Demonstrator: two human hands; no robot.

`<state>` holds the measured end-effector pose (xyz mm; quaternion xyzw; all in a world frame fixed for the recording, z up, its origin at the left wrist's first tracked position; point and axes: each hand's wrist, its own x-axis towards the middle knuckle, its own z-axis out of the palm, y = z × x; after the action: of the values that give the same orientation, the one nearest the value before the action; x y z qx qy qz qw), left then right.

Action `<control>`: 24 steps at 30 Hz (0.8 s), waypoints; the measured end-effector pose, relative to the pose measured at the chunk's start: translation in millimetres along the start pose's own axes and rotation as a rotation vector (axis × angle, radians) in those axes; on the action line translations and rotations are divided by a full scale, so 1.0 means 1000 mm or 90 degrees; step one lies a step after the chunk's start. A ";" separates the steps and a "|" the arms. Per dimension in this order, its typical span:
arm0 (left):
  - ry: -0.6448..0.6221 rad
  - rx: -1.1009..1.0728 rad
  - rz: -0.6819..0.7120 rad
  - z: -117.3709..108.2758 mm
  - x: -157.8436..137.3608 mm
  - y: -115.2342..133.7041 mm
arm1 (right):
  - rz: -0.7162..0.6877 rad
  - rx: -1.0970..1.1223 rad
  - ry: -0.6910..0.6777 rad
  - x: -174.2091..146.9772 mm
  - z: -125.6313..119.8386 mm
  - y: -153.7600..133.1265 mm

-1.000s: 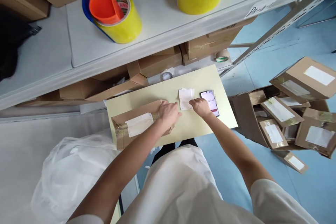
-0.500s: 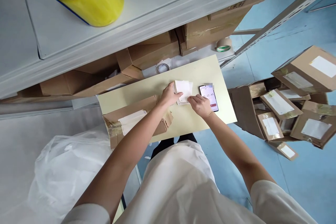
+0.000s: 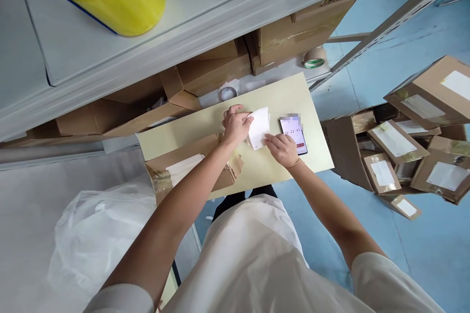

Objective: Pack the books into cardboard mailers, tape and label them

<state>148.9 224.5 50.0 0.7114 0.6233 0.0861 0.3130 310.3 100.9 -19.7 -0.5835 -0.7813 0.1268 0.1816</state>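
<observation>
My left hand pinches the upper left edge of a white paper sheet, with thumb and fingers closed on it. At the sheet's lower right corner, my right hand also grips the paper between thumb and fingertips. The sheet is slightly curved and sits over a pale yellow board; whether more sheets lie beneath it I cannot tell. Just right of my right hand lies a phone with a timer on its screen. A cardboard box bearing white paper is left of the sheet, partly behind my left forearm.
Labelled cartons fill a large box on the right. Tape rolls lie behind the board. A grey shelf carrying a yellow tape roll overhangs the far side. Translucent plastic is at lower left.
The paper's upper edge has lifted and tilted, now held by my left hand, which has turned and raised its fingers. My right hand stays at the lower corner. The view has shifted slightly.
</observation>
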 end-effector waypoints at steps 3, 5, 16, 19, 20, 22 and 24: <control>-0.003 -0.097 0.038 0.000 0.004 -0.002 | 0.106 0.060 0.009 -0.001 0.002 -0.002; -0.035 -0.189 0.043 -0.002 0.006 -0.002 | 0.160 0.106 0.052 0.000 0.003 -0.002; -0.060 -0.499 -0.115 -0.024 0.010 -0.007 | 0.076 0.471 0.045 0.029 0.001 -0.001; 0.019 -0.393 -0.046 -0.032 0.014 -0.013 | 0.095 0.513 0.020 0.031 -0.004 -0.006; 0.030 -0.343 -0.014 -0.036 0.016 -0.014 | 0.101 0.516 0.013 0.032 -0.006 -0.007; 0.028 -0.239 0.056 -0.048 0.017 -0.014 | 0.112 0.509 0.004 0.033 -0.008 -0.010; 0.029 -0.125 0.136 -0.062 0.015 -0.006 | 0.117 0.489 0.001 0.035 -0.009 -0.011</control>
<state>114.8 260.1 91.3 0.7378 0.5395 0.1958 0.3555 295.3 130.9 -2.3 -0.5404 -0.6216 0.4253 0.3750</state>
